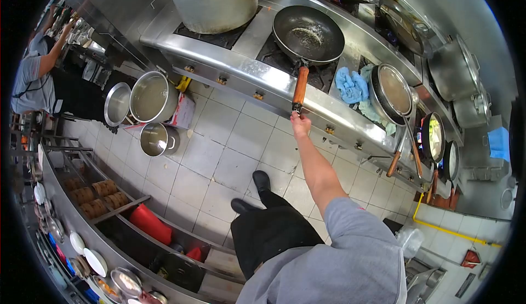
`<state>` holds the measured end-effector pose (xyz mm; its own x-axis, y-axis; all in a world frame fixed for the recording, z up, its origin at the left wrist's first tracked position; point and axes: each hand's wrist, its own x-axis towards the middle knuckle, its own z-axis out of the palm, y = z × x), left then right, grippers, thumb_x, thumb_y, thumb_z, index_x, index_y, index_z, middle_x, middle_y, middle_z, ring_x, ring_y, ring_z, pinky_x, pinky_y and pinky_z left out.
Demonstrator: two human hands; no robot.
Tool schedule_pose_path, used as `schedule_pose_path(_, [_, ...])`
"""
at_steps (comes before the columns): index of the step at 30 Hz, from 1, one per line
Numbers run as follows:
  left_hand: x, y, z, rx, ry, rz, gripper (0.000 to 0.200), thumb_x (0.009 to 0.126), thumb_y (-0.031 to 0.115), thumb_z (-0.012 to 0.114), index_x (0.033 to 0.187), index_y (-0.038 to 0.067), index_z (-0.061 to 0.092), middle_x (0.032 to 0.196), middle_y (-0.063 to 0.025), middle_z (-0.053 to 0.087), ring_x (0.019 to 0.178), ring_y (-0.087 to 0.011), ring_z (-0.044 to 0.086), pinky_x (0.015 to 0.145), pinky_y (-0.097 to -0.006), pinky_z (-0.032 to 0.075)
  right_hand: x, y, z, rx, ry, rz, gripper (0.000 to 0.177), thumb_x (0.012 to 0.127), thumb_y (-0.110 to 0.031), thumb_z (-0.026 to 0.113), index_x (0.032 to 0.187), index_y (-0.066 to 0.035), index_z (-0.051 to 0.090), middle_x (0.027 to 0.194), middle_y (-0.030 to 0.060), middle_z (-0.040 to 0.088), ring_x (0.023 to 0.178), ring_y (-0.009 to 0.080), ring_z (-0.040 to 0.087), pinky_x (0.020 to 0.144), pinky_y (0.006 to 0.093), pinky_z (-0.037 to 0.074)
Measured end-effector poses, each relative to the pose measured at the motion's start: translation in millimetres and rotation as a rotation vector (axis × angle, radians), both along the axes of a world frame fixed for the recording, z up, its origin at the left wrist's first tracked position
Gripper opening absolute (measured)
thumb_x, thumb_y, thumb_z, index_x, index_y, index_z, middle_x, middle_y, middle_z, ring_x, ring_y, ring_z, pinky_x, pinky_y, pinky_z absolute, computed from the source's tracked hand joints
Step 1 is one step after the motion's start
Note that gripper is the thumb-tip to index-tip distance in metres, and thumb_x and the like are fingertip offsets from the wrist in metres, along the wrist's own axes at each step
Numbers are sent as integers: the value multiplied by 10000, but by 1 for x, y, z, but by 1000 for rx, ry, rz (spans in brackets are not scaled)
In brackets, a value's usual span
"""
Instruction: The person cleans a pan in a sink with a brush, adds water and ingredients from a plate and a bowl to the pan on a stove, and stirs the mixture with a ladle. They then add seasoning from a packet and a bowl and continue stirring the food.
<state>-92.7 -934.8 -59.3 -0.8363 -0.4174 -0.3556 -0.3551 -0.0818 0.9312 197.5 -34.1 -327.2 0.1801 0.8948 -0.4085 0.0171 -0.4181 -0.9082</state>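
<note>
A dark wok (308, 34) with a wooden handle (300, 86) rests on a burner of the steel stove. My right hand (299, 124) is closed around the metal end of that handle. Light residue lies in the bottom of the wok. My right arm reaches forward over the tiled floor. My left hand does not show. Left of the wok stands a big steel pot (213, 3); to its right, blue cloths (351, 85) lie beside stacked pans (390, 93).
Steel pots (159, 139) stand on the floor at the left, near a person (38, 79). More pans (434, 137) with handles jutting out line the stove's right end. A shelf counter (129, 249) with plates curves along the lower left. A yellow pipe (449, 237) runs at the right.
</note>
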Motion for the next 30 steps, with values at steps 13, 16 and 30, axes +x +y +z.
schedule_pose_path(13, [-3,183,-10,100,-33,-264,139,914,116,519,909,-16,560,822,-42,549,680,-113,492,625,-219,436,-1,-2,10,-44,64,0,264,863,-245,683,930,-13,579,860,69,645,731,159,659,581,301,500])
schedule_pose_path(16, [-17,206,-18,92,-17,-357,118,922,91,499,937,-6,564,854,-39,566,695,-102,499,618,-223,449,3,-2,10,-104,87,60,282,891,-253,653,1000,-17,543,936,81,617,807,183,665,594,316,506])
schedule_pose_path(30, [-36,442,12,153,61,-1020,89,874,69,569,939,9,575,825,-26,584,728,-112,572,654,-271,496,69,-108,197,232,-144,178,261,878,-122,599,1116,-27,550,907,52,615,749,111,576,580,270,487])
